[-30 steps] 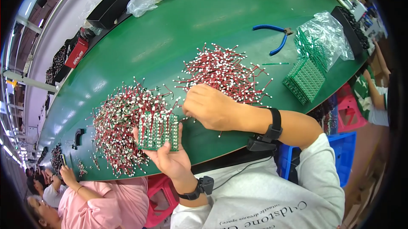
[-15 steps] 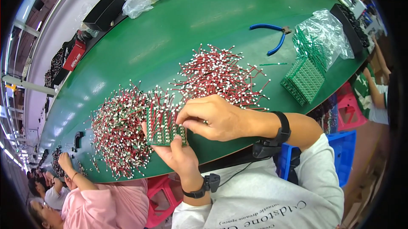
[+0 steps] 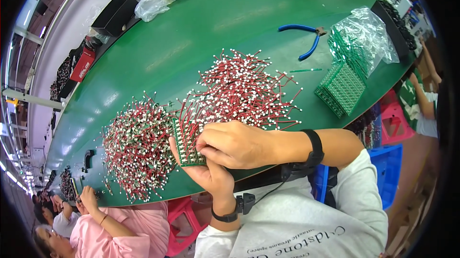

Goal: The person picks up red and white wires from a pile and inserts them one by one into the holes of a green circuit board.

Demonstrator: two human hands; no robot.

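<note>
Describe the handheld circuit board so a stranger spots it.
On the green table, find the central red-wire heap. At its lower left, the wearer's left hand holds the circuit board. Red wires lie across it, unlike the green boards stacked at right.

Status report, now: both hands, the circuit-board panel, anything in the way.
Left hand holding green circuit-board panel, red wires on it. Right hand over panel's right side, hiding part. Red-wire pile just beyond.

Black wrist straps (image 3: 318, 150) accompany a pale grey shirt (image 3: 306, 215) with dark lettering (image 3: 330, 235).
</note>
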